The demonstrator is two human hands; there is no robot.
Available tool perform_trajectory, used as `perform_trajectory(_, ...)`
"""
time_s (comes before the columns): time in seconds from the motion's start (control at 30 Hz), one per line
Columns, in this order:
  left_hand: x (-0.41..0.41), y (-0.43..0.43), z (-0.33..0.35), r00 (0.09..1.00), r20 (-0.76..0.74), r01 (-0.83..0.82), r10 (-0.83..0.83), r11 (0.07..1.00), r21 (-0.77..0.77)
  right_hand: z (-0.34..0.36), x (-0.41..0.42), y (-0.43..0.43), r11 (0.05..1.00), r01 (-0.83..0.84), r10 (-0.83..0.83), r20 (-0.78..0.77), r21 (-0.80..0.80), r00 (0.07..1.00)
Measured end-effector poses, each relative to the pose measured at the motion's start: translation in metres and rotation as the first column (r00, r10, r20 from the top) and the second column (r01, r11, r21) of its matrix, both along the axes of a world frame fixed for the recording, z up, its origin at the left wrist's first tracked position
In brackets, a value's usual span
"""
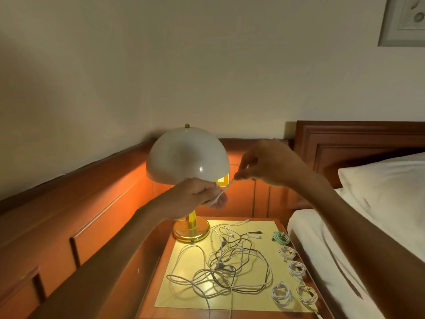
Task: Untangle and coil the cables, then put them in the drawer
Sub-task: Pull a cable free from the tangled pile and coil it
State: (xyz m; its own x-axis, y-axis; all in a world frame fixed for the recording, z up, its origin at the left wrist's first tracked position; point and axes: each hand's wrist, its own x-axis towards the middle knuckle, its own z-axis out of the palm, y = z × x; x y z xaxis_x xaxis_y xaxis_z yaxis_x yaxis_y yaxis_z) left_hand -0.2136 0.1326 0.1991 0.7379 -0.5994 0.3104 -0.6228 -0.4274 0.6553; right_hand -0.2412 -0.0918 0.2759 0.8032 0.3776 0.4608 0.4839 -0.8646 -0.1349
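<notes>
A short stretch of white cable [224, 191] runs taut between my hands, raised in front of the lamp. My left hand [195, 199] grips its lower end with curled fingers. My right hand [262, 164] pinches the upper end between thumb and fingertips. Below, a tangle of white and dark cables [226, 265] lies spread on the yellow mat [269, 229]. Several coiled cables sit along the mat's right edge: a green coil [280, 237] and white coils [287, 252], [297, 268], [281, 294], [307, 294]. No drawer is visible.
A dome lamp [187, 154] with a brass base [191, 231] stands at the nightstand's [165, 236] back left. Wooden wall panelling [92, 203] runs along the left. A bed with white sheets [322, 249] and a pillow [386, 180] borders the right.
</notes>
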Motion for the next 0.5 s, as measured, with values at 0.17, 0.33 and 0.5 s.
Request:
perform_trajectory(0.17, -0.034, -0.004, 0.015, 0.851, -0.367, 0.161, -0.375, 0.853, -0.497, -0.014, 0.025, -0.007, 0.837, -0.295, 0.396, -0.137, 0.461, 0.908)
perform_trajectory(0.33, -0.032, -0.021, 0.028, 0.711, -0.27, -0.227, -0.649, 0.151, -0.962, -0.074, 0.012, 0.028, 0.679, -0.146, 0.4, -0.195, 0.72, 0.895)
perform_trajectory(0.5, 0.005, -0.038, 0.011, 0.952, -0.294, -0.265, -0.084, 0.256, -0.93, -0.104, 0.0, 0.05, 0.908, -0.107, 0.132, -0.035, 0.405, 0.991)
